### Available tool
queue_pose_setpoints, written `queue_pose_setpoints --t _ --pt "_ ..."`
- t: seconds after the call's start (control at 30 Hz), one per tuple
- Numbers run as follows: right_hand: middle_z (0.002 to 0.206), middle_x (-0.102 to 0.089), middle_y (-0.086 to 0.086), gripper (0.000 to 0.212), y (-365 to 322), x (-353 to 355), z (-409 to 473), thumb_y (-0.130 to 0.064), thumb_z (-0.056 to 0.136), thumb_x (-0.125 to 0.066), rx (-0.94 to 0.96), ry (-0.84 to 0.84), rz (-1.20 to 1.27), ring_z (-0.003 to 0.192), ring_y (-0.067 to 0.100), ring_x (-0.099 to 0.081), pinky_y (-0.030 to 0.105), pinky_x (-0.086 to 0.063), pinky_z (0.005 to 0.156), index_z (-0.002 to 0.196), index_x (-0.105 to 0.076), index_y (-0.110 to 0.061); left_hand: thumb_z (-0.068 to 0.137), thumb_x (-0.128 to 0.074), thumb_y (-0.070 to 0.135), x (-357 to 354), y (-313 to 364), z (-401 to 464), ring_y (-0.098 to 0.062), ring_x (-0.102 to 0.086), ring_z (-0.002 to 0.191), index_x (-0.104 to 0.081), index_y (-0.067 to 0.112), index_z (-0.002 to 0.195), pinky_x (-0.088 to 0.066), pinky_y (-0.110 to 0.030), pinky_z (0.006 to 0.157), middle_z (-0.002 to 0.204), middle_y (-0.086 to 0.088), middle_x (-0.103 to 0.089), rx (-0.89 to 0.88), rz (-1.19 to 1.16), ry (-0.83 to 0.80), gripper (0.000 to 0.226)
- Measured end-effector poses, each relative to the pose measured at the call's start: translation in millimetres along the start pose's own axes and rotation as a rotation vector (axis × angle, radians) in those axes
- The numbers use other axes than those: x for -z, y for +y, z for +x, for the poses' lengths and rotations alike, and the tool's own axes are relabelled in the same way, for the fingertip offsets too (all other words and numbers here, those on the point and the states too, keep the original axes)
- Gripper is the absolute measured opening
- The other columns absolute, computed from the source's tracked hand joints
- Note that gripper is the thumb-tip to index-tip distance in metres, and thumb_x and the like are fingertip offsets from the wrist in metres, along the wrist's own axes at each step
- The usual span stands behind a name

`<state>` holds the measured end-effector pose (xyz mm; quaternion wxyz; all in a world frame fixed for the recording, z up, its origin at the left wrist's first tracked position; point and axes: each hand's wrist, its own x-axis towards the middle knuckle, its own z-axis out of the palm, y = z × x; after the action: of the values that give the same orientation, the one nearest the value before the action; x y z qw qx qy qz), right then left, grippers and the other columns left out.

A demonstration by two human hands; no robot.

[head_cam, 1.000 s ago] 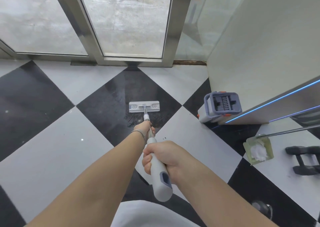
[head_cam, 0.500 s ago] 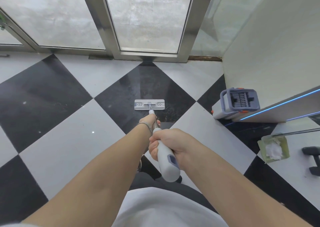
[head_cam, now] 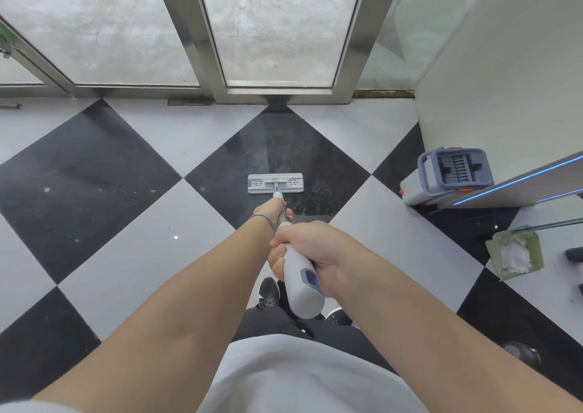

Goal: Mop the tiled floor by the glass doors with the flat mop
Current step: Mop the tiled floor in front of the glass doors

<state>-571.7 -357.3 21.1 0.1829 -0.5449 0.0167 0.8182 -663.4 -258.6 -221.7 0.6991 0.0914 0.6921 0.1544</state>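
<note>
Gripping the flat mop (head_cam: 275, 183) handle with both hands curled shut: left hand (head_cam: 273, 210) nearer the head, right hand (head_cam: 303, 247) behind; pole runs straight toward the glass doors (head_cam: 277, 28).

Black-and-white tiled floor (head_cam: 132, 255): carries flat mop head (head_cam: 275, 183), grey mop bucket (head_cam: 448, 176), green tissue box (head_cam: 514, 255), black shoes (head_cam: 268, 293).

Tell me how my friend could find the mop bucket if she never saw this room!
Start at the glass doors and follow the white wall on the right down to the checkered floor. The mop bucket sits against that wall's foot. It is the only grey box with a bluish handle, a ribbed slot on top and small orange clips.
</note>
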Motion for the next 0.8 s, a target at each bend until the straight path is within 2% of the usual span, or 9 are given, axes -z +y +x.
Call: queue_pose_setpoints --t 0.2,0.27,0.33,0.43,0.47,0.53,0.63,0.7,0.8 --pt "0.065 -0.040 0.003 0.019 9.0 -17.5 9.8 0.007 0.093 -0.034 0.016 0.006 -0.007 0.034 0.008 -0.042 0.012 -0.037 0.036 0.090 -0.041 -0.010 0.095 -0.037 0.014 15.9 7.7 -25.2 -0.016 -0.044 0.049 -0.041 0.008 0.078 -0.042 -0.027 0.047 0.065 -0.006 -0.044 0.009 0.018 -0.104 0.018" --pt "0.064 -0.040 0.003 0.017 12.1 -17.0 10.1 0.007 0.093 -0.036 0.010 0.032 -0.057 0.034 0.008 -0.042 0.013 -0.037 0.036 0.095 -0.041 -0.009 0.097 -0.034 0.010 22.4 9.6 -33.2 -0.015 -0.043 0.050 -0.039 0.009 0.084 -0.044 -0.024 0.046 0.066 -0.006 -0.043 0.042 0.070 -0.161 0.014" --pt "0.064 -0.040 0.003 0.019 17.4 -12.8 9.8 0.007 0.093 -0.038 0.010 0.057 -0.109 0.034 0.009 -0.041 0.014 -0.038 0.035 0.102 -0.041 -0.009 0.097 -0.032 0.010 27.8 10.4 -37.9 -0.017 -0.048 0.043 -0.039 0.011 0.100 -0.047 -0.022 0.043 0.067 -0.006 -0.045 0.092 0.168 -0.208 0.008" --pt "0.063 -0.040 0.004 0.016 28.7 -2.2 9.9 0.005 0.093 -0.041 -0.006 0.097 -0.185 0.035 0.010 -0.041 0.015 -0.038 0.036 0.102 -0.041 -0.008 0.096 -0.029 0.010 21.0 5.3 -31.9 -0.021 -0.052 0.033 -0.028 0.028 0.144 -0.049 -0.026 0.043 0.072 -0.009 -0.046 0.104 0.311 -0.204 0.052" --pt "0.063 -0.041 0.005 0.013 32.6 2.5 10.0 0.004 0.093 -0.042 -0.013 0.109 -0.203 0.036 0.011 -0.041 0.015 -0.038 0.036 0.100 -0.042 -0.008 0.096 -0.029 0.011 15.9 2.6 -29.2 -0.020 -0.052 0.030 -0.022 0.025 0.151 -0.049 -0.026 0.042 0.073 -0.009 -0.048 0.093 0.318 -0.187 0.057" --pt "0.066 -0.043 0.007 0.008 38.6 12.4 10.3 0.000 0.094 -0.045 -0.028 0.130 -0.208 0.039 0.012 -0.042 0.016 -0.038 0.036 0.098 -0.045 -0.006 0.098 -0.028 0.017 4.9 -6.4 -31.8 -0.017 -0.052 0.027 -0.019 0.022 0.153 -0.049 -0.025 0.041 0.080 -0.009 -0.052 0.073 0.323 -0.114 0.056" --pt "0.067 -0.047 0.007 0.002 48.8 27.3 11.2 -0.007 0.095 -0.050 -0.044 0.169 -0.160 0.037 0.012 -0.044 0.017 -0.037 0.034 0.097 -0.049 -0.006 0.099 -0.022 0.032 -8.0 -24.3 -31.0 -0.013 -0.049 0.025 -0.016 0.028 0.154 -0.046 -0.021 0.040 0.098 -0.005 -0.049 0.014 0.302 -0.018 0.055" --pt "0.066 -0.047 0.006 0.004 57.4 36.2 12.7 -0.010 0.096 -0.051 -0.034 0.184 -0.154 0.037 0.011 -0.044 0.017 -0.037 0.034 0.099 -0.050 -0.007 0.099 -0.020 0.030 -13.3 -33.9 -33.6 -0.011 -0.049 0.029 -0.019 0.025 0.152 -0.045 -0.020 0.040 0.088 -0.005 -0.049 0.008 0.260 -0.011 0.053" --pt "0.067 -0.046 0.006 0.001 68.0 47.2 14.8 -0.007 0.095 -0.049 -0.016 0.201 -0.202 0.039 0.011 -0.043 0.017 -0.037 0.035 0.096 -0.049 -0.007 0.102 -0.021 0.026 -17.8 -46.6 -35.7 -0.012 -0.046 0.047 -0.026 0.013 0.150 -0.043 -0.017 0.036 0.074 -0.005 -0.045 -0.010 0.212 -0.027 0.049"
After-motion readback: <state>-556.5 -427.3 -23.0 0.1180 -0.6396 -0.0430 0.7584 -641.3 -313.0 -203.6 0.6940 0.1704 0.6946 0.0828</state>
